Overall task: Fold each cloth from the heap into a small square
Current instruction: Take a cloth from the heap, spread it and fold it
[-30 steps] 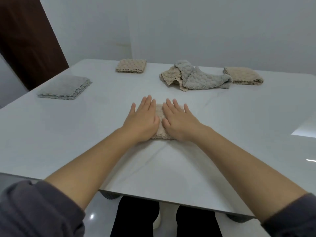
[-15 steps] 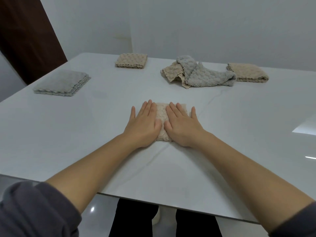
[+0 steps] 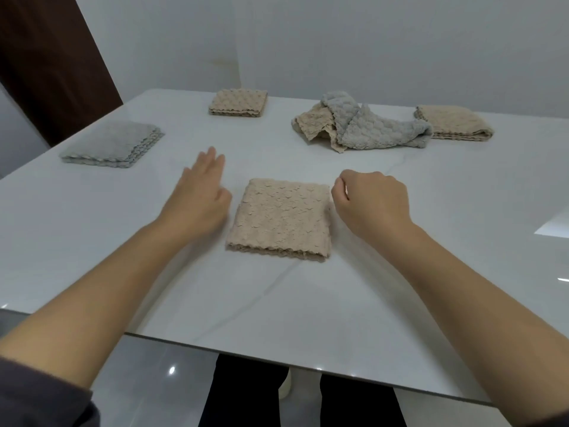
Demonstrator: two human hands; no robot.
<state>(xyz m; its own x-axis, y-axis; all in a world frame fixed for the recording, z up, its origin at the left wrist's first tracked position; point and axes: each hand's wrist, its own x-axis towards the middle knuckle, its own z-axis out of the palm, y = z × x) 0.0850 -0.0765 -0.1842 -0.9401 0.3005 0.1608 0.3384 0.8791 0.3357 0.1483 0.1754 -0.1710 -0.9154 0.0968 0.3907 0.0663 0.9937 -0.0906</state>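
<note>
One folded cloth between left hand, right hand.

Folded beige cloths x3 (near cloth, far cloth, far-right cloth), 1 folded grey cloth, + 2 loose in heap.

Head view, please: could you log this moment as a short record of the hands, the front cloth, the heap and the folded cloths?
front cloth: beige, folded square, flat on the table
left hand: open, fingers straight, beside the front cloth
right hand: fingers curled, holding nothing, right of that cloth
heap: grey cloth over beige cloth, unfolded
already folded: grey stack at left, beige square far, beige fold far right
</note>
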